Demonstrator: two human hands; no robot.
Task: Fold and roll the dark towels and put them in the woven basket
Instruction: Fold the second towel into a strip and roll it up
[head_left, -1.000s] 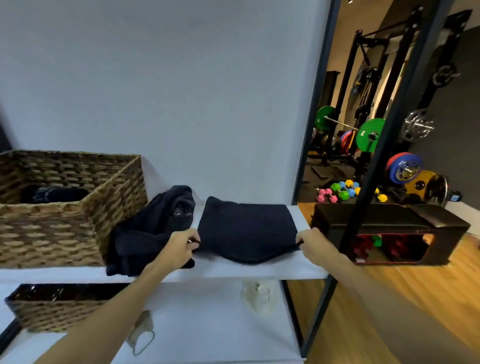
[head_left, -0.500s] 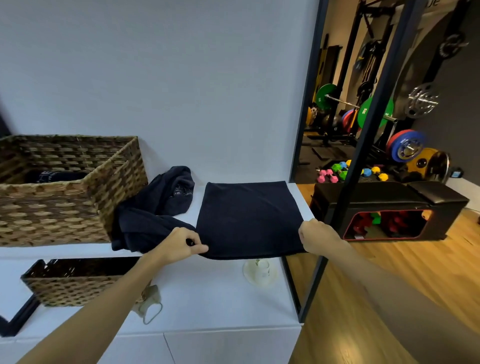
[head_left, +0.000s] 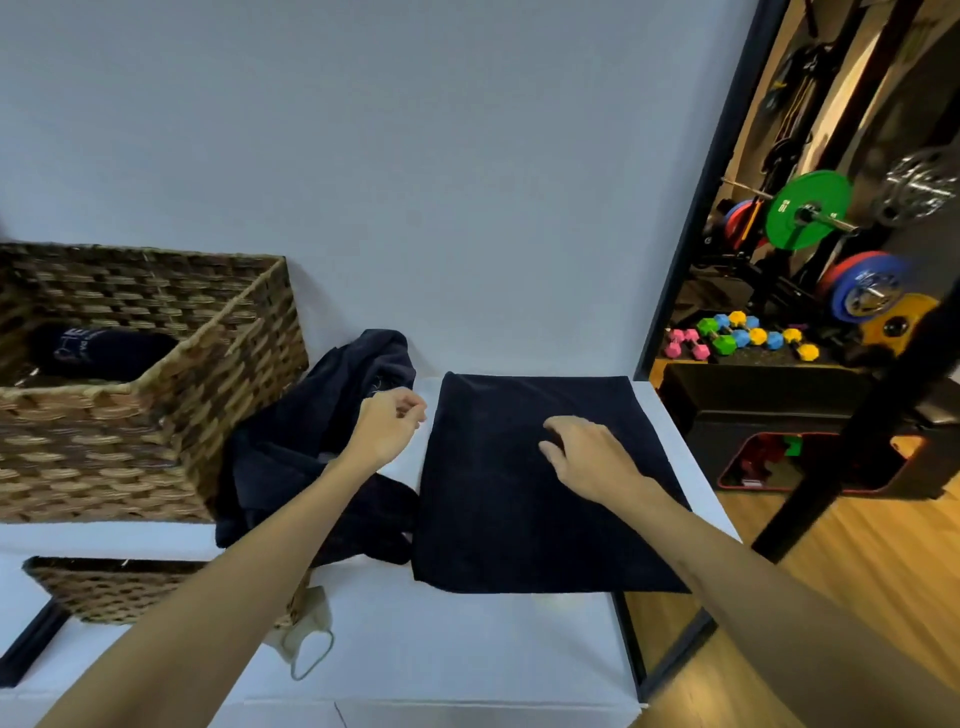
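Observation:
A dark towel (head_left: 519, 499) lies spread flat on the white shelf (head_left: 696, 499), its near edge hanging a little over the front. My right hand (head_left: 587, 452) hovers palm-down over its middle, fingers apart. My left hand (head_left: 387, 428) is loosely curled and holds nothing, beside the towel's left edge. A crumpled heap of dark towels (head_left: 291, 452) lies under my left forearm, leaning on the woven basket (head_left: 218, 384) at the left. Inside the basket sits a rolled dark towel (head_left: 98, 348).
A smaller woven basket (head_left: 104, 592) sits on the lower white surface, with a pale face mask (head_left: 306, 644) beside it. A black post (head_left: 841, 441) stands at the right; past it are a black bench, coloured dumbbells and weight plates. A white wall rises behind the shelf.
Both hands let go of the towel's near corners and moved up: the right over the towel's middle, the left beside its left edge. The view tilted down.

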